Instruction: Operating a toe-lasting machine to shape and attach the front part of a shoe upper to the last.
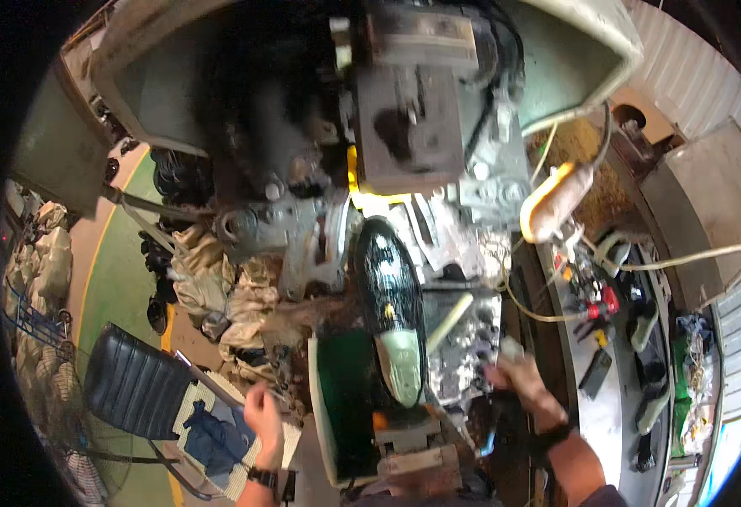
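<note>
A glossy black shoe upper (387, 275) stands in the middle of a machine, its toe end pointing away from me. The near part shows a pale green shoe last (402, 365). My left hand (262, 414) is to the left of the shoe, apart from it, with its fingers curled in and nothing visible in them. My right hand (524, 384) is to the right of the shoe, beside the machine's metal bed (463, 359). Motion blurs its fingers, and whether it holds anything cannot be made out. Dark bands circle both wrists.
The machine's dark head (413, 127) overhangs the shoe's far end, edged by a yellow bar (354, 173). A cabled, rounded handpiece (556, 203) hangs at the right. A narrow bench (603, 414) there carries tools and a phone (595, 373). A black chair (138, 380) stands at the left.
</note>
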`<action>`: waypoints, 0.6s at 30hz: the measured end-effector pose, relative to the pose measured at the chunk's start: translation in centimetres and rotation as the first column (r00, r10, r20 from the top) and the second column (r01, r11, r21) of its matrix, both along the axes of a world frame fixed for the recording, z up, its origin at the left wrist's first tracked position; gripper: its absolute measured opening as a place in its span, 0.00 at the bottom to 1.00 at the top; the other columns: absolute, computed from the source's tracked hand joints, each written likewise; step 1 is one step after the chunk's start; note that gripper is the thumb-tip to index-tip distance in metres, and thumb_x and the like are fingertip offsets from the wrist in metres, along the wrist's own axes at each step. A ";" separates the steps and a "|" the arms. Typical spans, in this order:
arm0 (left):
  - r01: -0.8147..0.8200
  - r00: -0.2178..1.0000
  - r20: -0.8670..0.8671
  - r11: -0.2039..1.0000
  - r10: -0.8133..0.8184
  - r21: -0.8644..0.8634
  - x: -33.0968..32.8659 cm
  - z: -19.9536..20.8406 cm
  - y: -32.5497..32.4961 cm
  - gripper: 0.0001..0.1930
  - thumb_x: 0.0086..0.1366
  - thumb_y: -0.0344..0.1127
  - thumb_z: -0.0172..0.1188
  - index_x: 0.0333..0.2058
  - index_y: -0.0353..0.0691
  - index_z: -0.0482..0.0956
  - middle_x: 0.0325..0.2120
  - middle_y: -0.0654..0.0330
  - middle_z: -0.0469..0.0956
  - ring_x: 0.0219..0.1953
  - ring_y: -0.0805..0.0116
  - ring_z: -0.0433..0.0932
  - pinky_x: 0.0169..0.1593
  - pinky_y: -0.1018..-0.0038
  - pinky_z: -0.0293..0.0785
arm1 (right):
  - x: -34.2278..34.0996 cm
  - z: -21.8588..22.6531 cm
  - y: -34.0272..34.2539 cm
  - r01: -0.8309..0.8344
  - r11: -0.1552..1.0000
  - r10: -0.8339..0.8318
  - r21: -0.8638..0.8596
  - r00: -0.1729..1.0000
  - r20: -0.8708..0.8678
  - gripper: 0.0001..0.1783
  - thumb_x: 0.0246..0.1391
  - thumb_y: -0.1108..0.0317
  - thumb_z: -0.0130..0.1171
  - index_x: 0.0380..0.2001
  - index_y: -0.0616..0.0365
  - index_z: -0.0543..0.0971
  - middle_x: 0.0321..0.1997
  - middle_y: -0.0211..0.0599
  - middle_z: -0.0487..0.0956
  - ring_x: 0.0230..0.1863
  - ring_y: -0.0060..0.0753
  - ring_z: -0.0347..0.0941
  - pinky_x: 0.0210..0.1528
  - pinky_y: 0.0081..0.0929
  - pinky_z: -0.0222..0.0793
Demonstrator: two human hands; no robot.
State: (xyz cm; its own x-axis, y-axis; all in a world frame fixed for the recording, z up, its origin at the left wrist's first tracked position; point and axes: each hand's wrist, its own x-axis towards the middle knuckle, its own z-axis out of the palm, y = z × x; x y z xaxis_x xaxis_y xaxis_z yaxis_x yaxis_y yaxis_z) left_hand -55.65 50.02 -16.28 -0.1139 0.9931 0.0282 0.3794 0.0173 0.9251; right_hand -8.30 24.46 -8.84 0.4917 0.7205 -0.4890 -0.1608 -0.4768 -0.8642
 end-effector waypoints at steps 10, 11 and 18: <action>0.457 0.498 0.861 0.875 -0.104 -0.158 24.2 11.7 -1.2 0.25 0.78 0.52 0.44 0.54 0.35 0.78 0.51 0.55 0.81 0.49 0.63 0.82 0.56 0.66 0.77 | -13.3 7.4 18.5 0.243 0.760 -0.098 0.602 0.959 -0.264 0.32 0.76 0.50 0.37 0.70 0.63 0.60 0.70 0.36 0.65 0.69 0.30 0.59 0.73 0.28 0.50; 0.425 0.550 0.827 0.891 -0.114 -0.160 24.0 11.6 -1.2 0.26 0.77 0.53 0.46 0.53 0.34 0.78 0.50 0.54 0.81 0.47 0.61 0.83 0.54 0.65 0.79 | -13.5 7.4 18.3 0.198 0.757 -0.075 0.623 0.973 -0.218 0.31 0.76 0.51 0.37 0.71 0.63 0.60 0.70 0.37 0.65 0.68 0.30 0.59 0.73 0.29 0.51; 0.482 0.537 0.838 0.850 -0.095 -0.212 24.1 12.9 -0.9 0.27 0.76 0.55 0.48 0.52 0.34 0.78 0.48 0.55 0.82 0.45 0.65 0.83 0.51 0.66 0.80 | -14.1 6.3 17.2 0.179 0.808 -0.113 0.562 0.982 -0.150 0.31 0.76 0.50 0.34 0.71 0.61 0.60 0.69 0.40 0.67 0.69 0.31 0.60 0.72 0.31 0.52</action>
State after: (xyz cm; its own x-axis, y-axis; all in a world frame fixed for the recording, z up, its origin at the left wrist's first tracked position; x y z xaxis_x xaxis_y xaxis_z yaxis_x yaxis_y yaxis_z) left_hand -31.57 49.16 -3.39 0.3975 0.8700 -0.2917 -0.4289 0.4572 0.7791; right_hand -22.44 41.70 -2.52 0.5838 0.8091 -0.0668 -0.2931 0.1333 -0.9467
